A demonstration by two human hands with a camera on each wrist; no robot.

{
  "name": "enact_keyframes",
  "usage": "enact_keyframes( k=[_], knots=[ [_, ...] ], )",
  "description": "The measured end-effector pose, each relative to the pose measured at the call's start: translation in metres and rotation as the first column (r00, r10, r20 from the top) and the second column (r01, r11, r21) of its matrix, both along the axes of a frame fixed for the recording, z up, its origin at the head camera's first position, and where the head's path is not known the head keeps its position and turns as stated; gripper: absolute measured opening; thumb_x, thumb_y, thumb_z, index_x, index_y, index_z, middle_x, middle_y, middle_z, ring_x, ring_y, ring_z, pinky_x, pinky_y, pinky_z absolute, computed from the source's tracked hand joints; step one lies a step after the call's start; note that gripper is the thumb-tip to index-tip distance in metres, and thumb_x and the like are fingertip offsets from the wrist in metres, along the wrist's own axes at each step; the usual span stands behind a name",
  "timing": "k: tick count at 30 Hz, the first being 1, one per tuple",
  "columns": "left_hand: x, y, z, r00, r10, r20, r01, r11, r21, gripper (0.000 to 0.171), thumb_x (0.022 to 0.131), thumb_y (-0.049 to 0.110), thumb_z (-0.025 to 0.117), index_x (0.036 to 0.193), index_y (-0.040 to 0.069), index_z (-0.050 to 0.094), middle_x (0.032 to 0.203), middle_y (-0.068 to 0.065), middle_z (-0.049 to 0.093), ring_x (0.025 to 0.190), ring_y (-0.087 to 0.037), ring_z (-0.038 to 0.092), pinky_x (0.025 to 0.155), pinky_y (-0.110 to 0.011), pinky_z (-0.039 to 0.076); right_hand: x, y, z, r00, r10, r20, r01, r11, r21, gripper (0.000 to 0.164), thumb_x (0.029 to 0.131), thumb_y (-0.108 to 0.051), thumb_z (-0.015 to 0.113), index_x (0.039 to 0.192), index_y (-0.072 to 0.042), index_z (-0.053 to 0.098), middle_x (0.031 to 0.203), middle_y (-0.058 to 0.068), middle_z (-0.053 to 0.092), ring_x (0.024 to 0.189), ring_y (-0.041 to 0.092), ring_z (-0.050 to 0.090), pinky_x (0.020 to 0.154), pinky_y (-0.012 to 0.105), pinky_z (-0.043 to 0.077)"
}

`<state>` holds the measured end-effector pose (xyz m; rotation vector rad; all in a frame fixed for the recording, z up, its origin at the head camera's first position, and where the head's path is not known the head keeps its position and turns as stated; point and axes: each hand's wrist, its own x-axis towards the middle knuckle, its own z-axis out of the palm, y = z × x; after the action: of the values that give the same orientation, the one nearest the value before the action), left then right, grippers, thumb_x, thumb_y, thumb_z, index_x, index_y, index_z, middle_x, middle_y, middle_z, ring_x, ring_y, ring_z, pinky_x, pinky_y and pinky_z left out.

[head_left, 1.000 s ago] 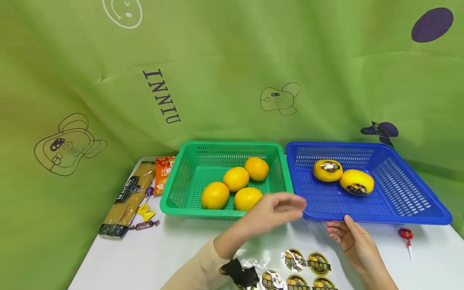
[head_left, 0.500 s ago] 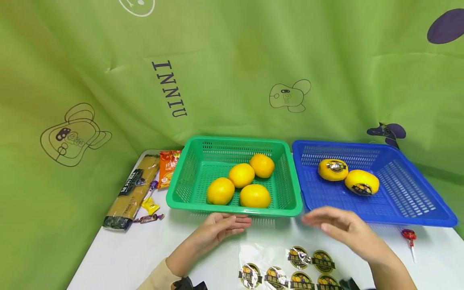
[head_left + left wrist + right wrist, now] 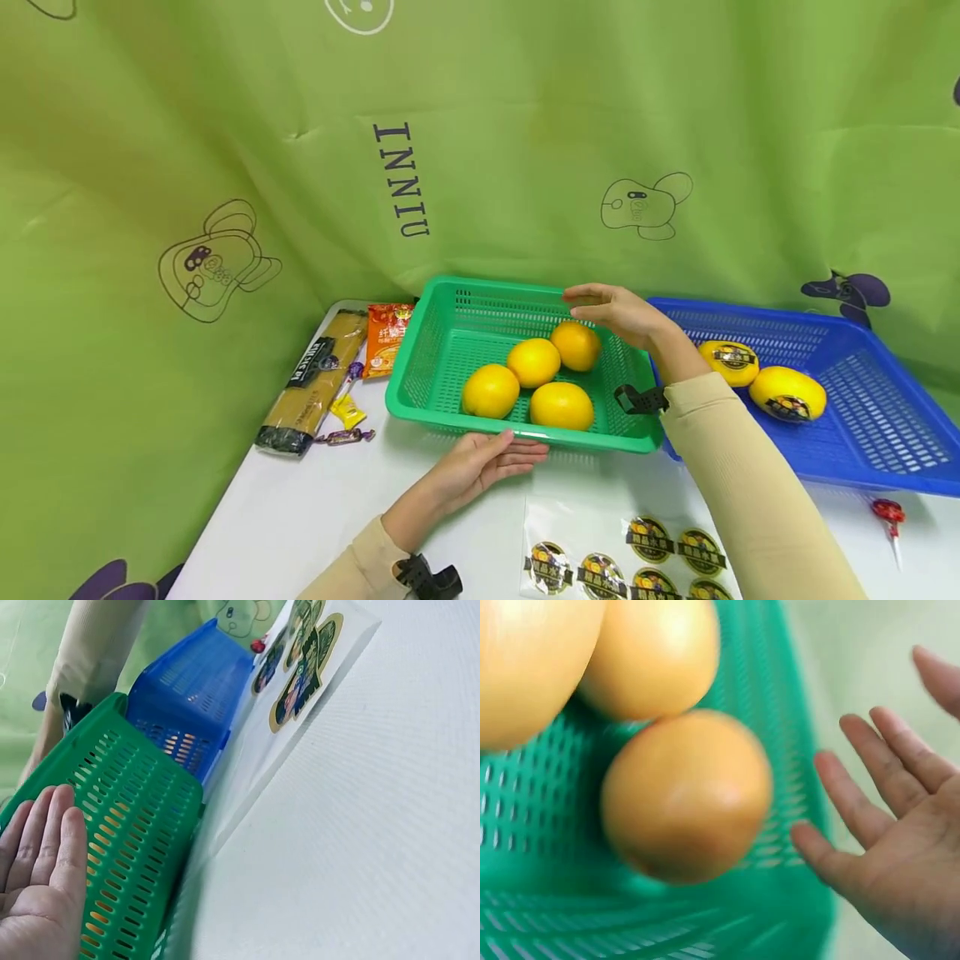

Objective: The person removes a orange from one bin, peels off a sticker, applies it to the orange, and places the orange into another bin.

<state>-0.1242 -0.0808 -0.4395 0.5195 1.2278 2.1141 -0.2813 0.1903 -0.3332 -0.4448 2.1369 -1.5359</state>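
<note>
A green plastic basket holds several round yellow-orange fruits. My left hand is at its front edge, palm up and fingers extended, the thumb by the rim; in the left wrist view, straight fingers lie along the slotted green wall. My right hand reaches over the basket's back right part, above the rearmost fruit. In the right wrist view its fingers are spread, apart from the fruit, with nothing between them. Whether the right hand touches the rim, I cannot tell.
To the right, a blue basket contains two fruits bearing dark stickers. A sheet of round stickers lies in front. Spaghetti, an orange packet and small candies lie left; a red lollipop lies right.
My left hand has moved from between the baskets to the green basket's front. My right hand has left the blue basket's front and reached leftward over the green one. The view has shifted left.
</note>
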Motion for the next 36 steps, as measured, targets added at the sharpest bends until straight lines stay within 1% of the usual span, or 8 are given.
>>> enact_keyframes(
  k=[4, 6, 14, 19, 25, 29, 31, 36],
  knots=[
    [0.0, 0.008, -0.001, 1.0, -0.029, 0.01, 0.029, 0.999, 0.013, 0.062, 0.102, 0.029, 0.043, 0.13, -0.025, 0.034, 0.136, -0.04, 0.038, 0.122, -0.024, 0.055, 0.106, -0.041, 0.038, -0.008, 0.014, -0.017, 0.995, -0.061, 0.075, 0.054, 0.994, 0.092, 0.059, 0.096, -0.012, 0.054, 0.147, -0.003, 0.026, 0.156, 0.018, 0.021, 0.143, 0.038, 0.016, 0.114, 0.063, 0.008],
    [0.001, 0.009, -0.001, 0.999, -0.031, 0.012, 0.031, 0.999, 0.011, 0.062, 0.102, 0.03, 0.043, 0.13, -0.024, 0.035, 0.136, -0.04, 0.038, 0.122, -0.024, 0.055, 0.106, -0.042, 0.038, -0.009, 0.017, -0.022, 0.994, -0.061, 0.089, 0.051, 0.993, 0.11, 0.06, 0.095, -0.007, 0.054, 0.147, -0.002, 0.025, 0.156, 0.018, 0.02, 0.144, 0.038, 0.014, 0.114, 0.064, 0.01],
    [-0.001, 0.01, 0.004, 1.0, -0.014, 0.005, 0.014, 1.0, 0.011, 0.062, 0.101, 0.031, 0.045, 0.128, -0.025, 0.037, 0.132, -0.038, 0.044, 0.119, -0.023, 0.058, 0.102, -0.036, 0.045, -0.014, 0.009, -0.029, 1.0, -0.015, -0.008, 0.016, 0.975, 0.223, 0.066, 0.086, 0.007, 0.058, 0.144, 0.005, 0.028, 0.151, 0.025, 0.024, 0.14, 0.042, 0.019, 0.115, 0.056, 0.02],
    [0.0, 0.008, 0.002, 1.0, -0.007, 0.012, 0.006, 1.0, 0.008, 0.064, 0.1, 0.032, 0.046, 0.128, -0.024, 0.037, 0.132, -0.037, 0.045, 0.119, -0.023, 0.058, 0.103, -0.037, 0.043, -0.015, 0.0, -0.033, 1.0, 0.01, -0.016, -0.005, 0.95, 0.312, 0.071, 0.085, -0.004, 0.067, 0.144, 0.004, 0.029, 0.147, 0.025, 0.031, 0.134, 0.041, 0.03, 0.114, 0.054, 0.025],
    [-0.001, 0.009, -0.003, 1.0, -0.008, 0.016, 0.008, 1.0, 0.018, 0.062, 0.101, 0.031, 0.045, 0.128, -0.024, 0.037, 0.133, -0.036, 0.045, 0.12, -0.024, 0.057, 0.105, -0.041, 0.041, -0.017, -0.001, -0.042, 1.0, 0.02, 0.015, -0.024, 0.926, 0.377, 0.069, 0.086, -0.016, 0.07, 0.144, -0.006, 0.035, 0.147, 0.021, 0.032, 0.13, 0.038, 0.035, 0.111, 0.056, 0.03],
    [0.0, 0.008, -0.005, 0.999, -0.007, 0.035, 0.006, 1.0, 0.021, 0.063, 0.1, 0.031, 0.046, 0.129, -0.024, 0.037, 0.133, -0.036, 0.045, 0.12, -0.024, 0.057, 0.104, -0.039, 0.042, -0.018, 0.0, -0.045, 0.999, 0.049, -0.006, -0.043, 0.926, 0.375, 0.067, 0.084, -0.018, 0.073, 0.142, -0.009, 0.04, 0.148, 0.019, 0.033, 0.128, 0.037, 0.038, 0.108, 0.054, 0.035],
    [0.001, 0.007, -0.006, 0.999, -0.003, 0.038, 0.002, 1.0, 0.015, 0.064, 0.1, 0.032, 0.047, 0.128, -0.024, 0.038, 0.133, -0.036, 0.046, 0.119, -0.024, 0.057, 0.103, -0.037, 0.043, -0.016, 0.0, -0.042, 0.998, 0.057, -0.025, -0.045, 0.938, 0.345, 0.068, 0.083, -0.016, 0.073, 0.142, -0.008, 0.039, 0.145, 0.019, 0.037, 0.125, 0.036, 0.041, 0.105, 0.051, 0.039],
    [-0.004, -0.001, 0.0, 1.0, -0.003, 0.023, 0.003, 1.0, -0.003, 0.063, 0.1, 0.031, 0.047, 0.129, -0.024, 0.037, 0.133, -0.036, 0.044, 0.12, -0.025, 0.057, 0.104, -0.04, 0.041, -0.003, -0.002, -0.013, 0.994, 0.071, -0.078, -0.056, 0.982, 0.182, 0.07, 0.083, -0.01, 0.071, 0.143, -0.006, 0.034, 0.138, 0.019, 0.042, 0.115, 0.033, 0.048, 0.094, 0.039, 0.049]
  ],
)
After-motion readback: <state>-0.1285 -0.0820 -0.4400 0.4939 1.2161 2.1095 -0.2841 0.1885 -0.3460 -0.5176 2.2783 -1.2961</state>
